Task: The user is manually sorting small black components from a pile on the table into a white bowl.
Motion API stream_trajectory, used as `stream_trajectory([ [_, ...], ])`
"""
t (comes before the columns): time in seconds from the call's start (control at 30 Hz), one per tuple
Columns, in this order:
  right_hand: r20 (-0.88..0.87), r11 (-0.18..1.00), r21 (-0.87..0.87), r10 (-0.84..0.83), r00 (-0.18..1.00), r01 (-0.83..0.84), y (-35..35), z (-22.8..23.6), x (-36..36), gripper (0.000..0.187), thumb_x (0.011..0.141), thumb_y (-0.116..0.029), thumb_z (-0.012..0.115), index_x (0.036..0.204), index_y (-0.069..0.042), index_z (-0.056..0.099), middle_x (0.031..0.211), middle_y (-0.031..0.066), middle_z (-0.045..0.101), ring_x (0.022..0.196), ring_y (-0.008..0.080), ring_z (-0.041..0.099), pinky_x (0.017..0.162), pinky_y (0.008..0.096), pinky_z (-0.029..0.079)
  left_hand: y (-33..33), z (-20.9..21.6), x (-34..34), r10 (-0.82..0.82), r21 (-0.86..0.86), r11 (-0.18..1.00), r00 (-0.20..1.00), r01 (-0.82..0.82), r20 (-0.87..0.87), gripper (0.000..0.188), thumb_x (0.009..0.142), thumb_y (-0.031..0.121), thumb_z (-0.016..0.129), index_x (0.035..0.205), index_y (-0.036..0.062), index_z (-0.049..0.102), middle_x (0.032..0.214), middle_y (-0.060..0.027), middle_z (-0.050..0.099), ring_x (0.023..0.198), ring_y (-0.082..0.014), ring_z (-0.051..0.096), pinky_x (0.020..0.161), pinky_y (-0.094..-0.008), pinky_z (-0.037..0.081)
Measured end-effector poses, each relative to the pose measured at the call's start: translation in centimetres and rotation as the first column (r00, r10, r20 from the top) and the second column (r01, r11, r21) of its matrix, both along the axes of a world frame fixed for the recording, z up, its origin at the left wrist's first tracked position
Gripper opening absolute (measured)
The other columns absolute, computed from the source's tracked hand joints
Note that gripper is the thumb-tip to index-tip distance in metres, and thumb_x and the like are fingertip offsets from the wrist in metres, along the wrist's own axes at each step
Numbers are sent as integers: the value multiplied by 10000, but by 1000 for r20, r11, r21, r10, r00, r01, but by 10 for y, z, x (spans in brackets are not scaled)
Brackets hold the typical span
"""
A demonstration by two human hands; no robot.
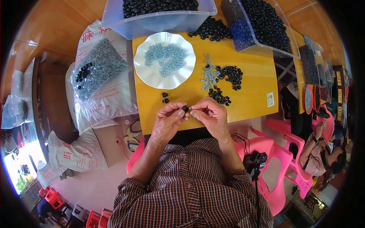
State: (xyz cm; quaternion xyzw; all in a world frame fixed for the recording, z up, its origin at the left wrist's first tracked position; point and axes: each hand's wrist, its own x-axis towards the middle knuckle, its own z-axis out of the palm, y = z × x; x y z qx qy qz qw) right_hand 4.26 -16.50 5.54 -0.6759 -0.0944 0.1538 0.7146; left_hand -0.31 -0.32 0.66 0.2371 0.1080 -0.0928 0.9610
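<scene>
Close to the table's near edge, my left hand (166,121) pinches a small round black plastic part (185,108) between thumb and fingers. My right hand (211,116) meets it from the other side, its thumb and forefinger closed on a tiny shiny piece (191,109) that touches or nearly touches the black part. Two black parts (165,98) lie beyond my left hand. Past my right hand are small piles of black parts (231,76) and a scatter of clear bluish pieces (209,78). A scalloped white plate (142,74) holds many more bluish pieces.
Two plastic bins, one at the far left (163,27) and one at the far right (243,43), hold black parts on the yellow table (251,102). A bag of small pieces (100,64) rests on white sacks (110,110). Another person (317,152) sits at the right near pink chairs (279,186).
</scene>
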Motion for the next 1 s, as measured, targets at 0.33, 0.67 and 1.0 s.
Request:
stream_trajectory([
  [0.33,72,999,-40,-6,997,9,-1,-3,-5,91,769,42,694,835,21,635,808,51,586,713,97,596,612,205,492,-4,-1,-4,17,12,1000,999,-17,49,232,872,-21,577,1100,-18,619,1003,-111,651,885,-188,621,798,-305,514],
  [0.67,18,990,-132,62,998,-59,-9,3,-2,79,775,16,702,803,5,629,758,27,600,672,71,571,592,207,465,-4,0,-4,-20,137,991,993,3,116,237,863,-36,584,1096,-23,628,971,-94,636,858,-172,615,758,-283,511],
  [1.0,-260,990,13,138,956,-139,-11,4,1,114,809,1,690,832,21,580,781,66,645,748,105,629,648,220,507,-6,-4,-6,-44,142,989,994,29,101,231,859,-45,586,1083,-22,636,958,-88,625,849,-163,608,738,-276,510],
])
